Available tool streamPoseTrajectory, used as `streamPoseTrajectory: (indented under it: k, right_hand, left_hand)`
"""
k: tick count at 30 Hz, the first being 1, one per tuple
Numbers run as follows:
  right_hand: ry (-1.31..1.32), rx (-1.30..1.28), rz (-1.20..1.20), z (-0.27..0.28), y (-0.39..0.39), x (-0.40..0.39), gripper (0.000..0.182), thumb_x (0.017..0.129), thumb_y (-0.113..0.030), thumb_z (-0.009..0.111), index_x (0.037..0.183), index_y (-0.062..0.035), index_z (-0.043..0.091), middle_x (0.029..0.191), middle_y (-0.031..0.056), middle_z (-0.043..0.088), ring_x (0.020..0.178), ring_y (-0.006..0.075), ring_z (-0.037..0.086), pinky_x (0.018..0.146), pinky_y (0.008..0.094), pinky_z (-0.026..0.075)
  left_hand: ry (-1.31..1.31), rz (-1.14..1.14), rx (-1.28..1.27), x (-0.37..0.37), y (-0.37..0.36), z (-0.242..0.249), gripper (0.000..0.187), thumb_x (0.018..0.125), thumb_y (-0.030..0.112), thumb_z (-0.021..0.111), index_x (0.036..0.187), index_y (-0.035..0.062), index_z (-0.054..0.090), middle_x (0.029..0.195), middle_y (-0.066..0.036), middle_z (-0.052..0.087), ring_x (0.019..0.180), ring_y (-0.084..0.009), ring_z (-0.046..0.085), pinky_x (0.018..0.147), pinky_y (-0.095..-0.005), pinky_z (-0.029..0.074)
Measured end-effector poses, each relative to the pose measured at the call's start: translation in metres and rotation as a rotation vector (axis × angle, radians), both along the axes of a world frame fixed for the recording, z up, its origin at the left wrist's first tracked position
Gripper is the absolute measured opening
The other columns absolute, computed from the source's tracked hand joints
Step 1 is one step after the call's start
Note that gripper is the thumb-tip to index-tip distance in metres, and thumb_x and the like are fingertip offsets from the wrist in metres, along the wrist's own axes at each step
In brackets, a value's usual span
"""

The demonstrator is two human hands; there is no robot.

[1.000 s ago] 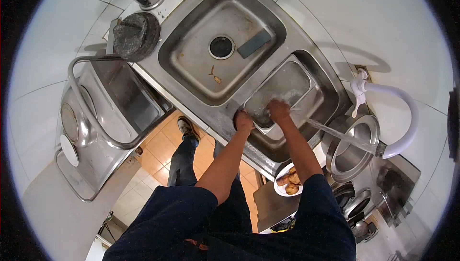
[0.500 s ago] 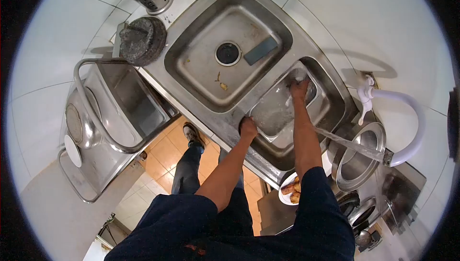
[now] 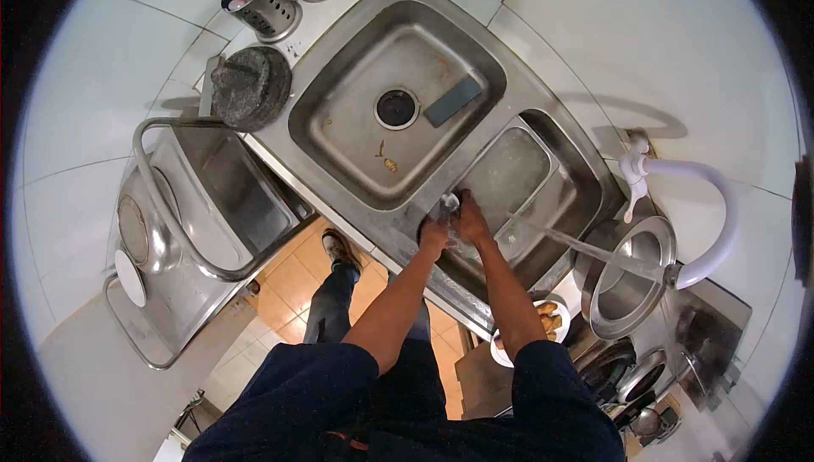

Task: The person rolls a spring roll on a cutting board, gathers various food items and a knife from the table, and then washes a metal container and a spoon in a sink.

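Observation:
A rectangular metal tray [image 3: 509, 165] lies tilted in the smaller sink basin [image 3: 585, 199], wet and streaked with suds. My left hand [image 3: 434, 231] is closed on its near-left edge. Right beside it, my right hand [image 3: 471, 223] presses at the same corner, fingers bent. A small shiny whitish patch [image 3: 449, 202] shows at the right fingertips; whether it is a scrubber or foam I cannot make out. Water [image 3: 585, 246] streams from the white hose tap [image 3: 699, 271] into the basin, falling to the right of my hands.
The larger basin [image 3: 339, 123] holds a grey-blue rectangular piece [image 3: 453, 102] and food scraps [image 3: 390, 165]. A stone mortar [image 3: 250, 89] and perforated utensil holders [image 3: 271, 13] stand at left. Metal pots [image 3: 632, 292] and a plate of food [image 3: 555, 314] sit at right.
My right hand has moved from the tray's far-right corner to its near-left corner, beside my left hand. My left hand stays at about the same edge.

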State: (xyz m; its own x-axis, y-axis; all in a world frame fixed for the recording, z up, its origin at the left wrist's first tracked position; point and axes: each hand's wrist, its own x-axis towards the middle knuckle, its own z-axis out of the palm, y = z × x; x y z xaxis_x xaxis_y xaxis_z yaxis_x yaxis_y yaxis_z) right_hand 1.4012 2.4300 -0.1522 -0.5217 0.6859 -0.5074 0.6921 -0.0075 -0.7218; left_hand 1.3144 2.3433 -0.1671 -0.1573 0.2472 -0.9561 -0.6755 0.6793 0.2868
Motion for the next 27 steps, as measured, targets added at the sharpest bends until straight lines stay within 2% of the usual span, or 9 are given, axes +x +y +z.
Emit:
streamPoseTrajectory:
  k: [5, 8, 9, 11, 12, 17, 20, 24, 27]
  right_hand:
    - [0.216, 0.042, -0.221, -0.006, 0.004, 0.027, 0.052, 0.078, -0.023, 0.07, 0.12, 0.0027, 0.052, 0.112, 0.0231, 0.062, 0.108, 0.0335, 0.058, 0.093, 0.0391, 0.044]
    - [0.081, 0.124, -0.47, 0.002, 0.001, 0.037, 0.056, 0.081, -0.02, 0.068, 0.128, 0.0028, 0.047, 0.115, 0.0208, 0.06, 0.105, 0.0358, 0.059, 0.092, 0.0429, 0.046]
    - [0.059, 0.116, -0.575, 0.021, 0.0, 0.036, 0.053, 0.083, -0.023, 0.065, 0.128, 0.0011, 0.049, 0.109, 0.015, 0.061, 0.092, 0.0281, 0.061, 0.079, 0.0397, 0.05]
    - [0.241, -0.134, -0.856, 0.022, -0.004, 0.045, 0.05, 0.089, -0.027, 0.064, 0.128, 0.0005, 0.049, 0.11, 0.0138, 0.061, 0.097, 0.0238, 0.059, 0.084, 0.0365, 0.048]
    - [0.335, -0.26, -0.99, 0.023, -0.003, 0.048, 0.049, 0.091, -0.029, 0.063, 0.128, 0.0002, 0.049, 0.11, 0.0132, 0.061, 0.099, 0.0217, 0.058, 0.086, 0.0349, 0.047]
    - [0.74, -0.531, -1.381, 0.061, 0.003, 0.034, 0.035, 0.096, -0.037, 0.052, 0.113, -0.0071, 0.053, 0.09, 0.0046, 0.056, 0.064, 0.0107, 0.048, 0.051, 0.026, 0.04]
    - [0.844, -0.644, -1.481, 0.093, 0.009, 0.012, 0.028, 0.093, -0.034, 0.053, 0.103, -0.0078, 0.055, 0.082, 0.0031, 0.055, 0.057, 0.0112, 0.047, 0.045, 0.025, 0.037]
    - [1.174, -0.805, -1.258, 0.056, 0.01, 0.03, 0.031, 0.09, -0.035, 0.053, 0.098, -0.0061, 0.057, 0.086, 0.0087, 0.061, 0.067, 0.0196, 0.06, 0.055, 0.033, 0.051]
    - [1.247, -0.859, -1.202, 0.056, 0.011, 0.034, 0.026, 0.09, -0.035, 0.053, 0.091, -0.009, 0.057, 0.072, 0.0042, 0.057, 0.049, 0.0137, 0.05, 0.042, 0.0269, 0.042]
  left_hand:
    - [0.141, 0.018, 0.007, 0.0, 0.006, 0.036, 0.05, 0.078, 0.01, 0.071, 0.12, -0.0083, 0.051, 0.095, -0.022, 0.061, 0.071, -0.0288, 0.065, 0.057, -0.0364, 0.058]
    - [0.434, -0.092, 0.159, 0.014, -0.002, 0.025, 0.047, 0.074, 0.008, 0.074, 0.114, -0.0083, 0.055, 0.095, -0.02, 0.062, 0.07, -0.0277, 0.063, 0.063, -0.0365, 0.053]
    - [0.518, -0.132, 0.243, 0.021, -0.01, -0.005, 0.045, 0.074, 0.007, 0.074, 0.112, -0.0082, 0.056, 0.095, -0.02, 0.062, 0.071, -0.028, 0.063, 0.066, -0.0374, 0.052]
    - [0.349, -0.168, 0.192, 0.002, 0.017, 0.086, 0.04, 0.071, 0.005, 0.073, 0.106, -0.0079, 0.059, 0.102, -0.02, 0.062, 0.09, -0.0323, 0.062, 0.082, -0.0407, 0.048]
    - [0.499, -0.207, 0.277, 0.004, 0.017, 0.082, 0.039, 0.071, 0.004, 0.073, 0.105, -0.0074, 0.059, 0.104, -0.02, 0.061, 0.094, -0.0337, 0.06, 0.085, -0.041, 0.047]
    - [0.923, -0.316, 0.587, 0.013, 0.025, 0.11, 0.034, 0.072, 0.003, 0.069, 0.103, -0.0058, 0.058, 0.116, -0.021, 0.052, 0.113, -0.0375, 0.049, 0.097, -0.0426, 0.04]
    - [0.956, -0.313, 0.698, 0.007, 0.034, 0.141, 0.031, 0.074, 0.0, 0.065, 0.103, -0.0061, 0.056, 0.122, -0.02, 0.047, 0.118, -0.0375, 0.045, 0.099, -0.0447, 0.037]
    - [1.147, -0.241, 0.853, -0.004, 0.052, 0.164, 0.028, 0.073, -0.008, 0.057, 0.101, -0.0053, 0.055, 0.124, -0.018, 0.044, 0.118, -0.0396, 0.042, 0.099, -0.0454, 0.036]
    - [1.169, -0.414, 0.887, -0.023, 0.06, 0.196, 0.033, 0.067, -0.012, 0.055, 0.098, -0.003, 0.054, 0.124, -0.016, 0.046, 0.119, -0.04, 0.041, 0.098, -0.0466, 0.034]
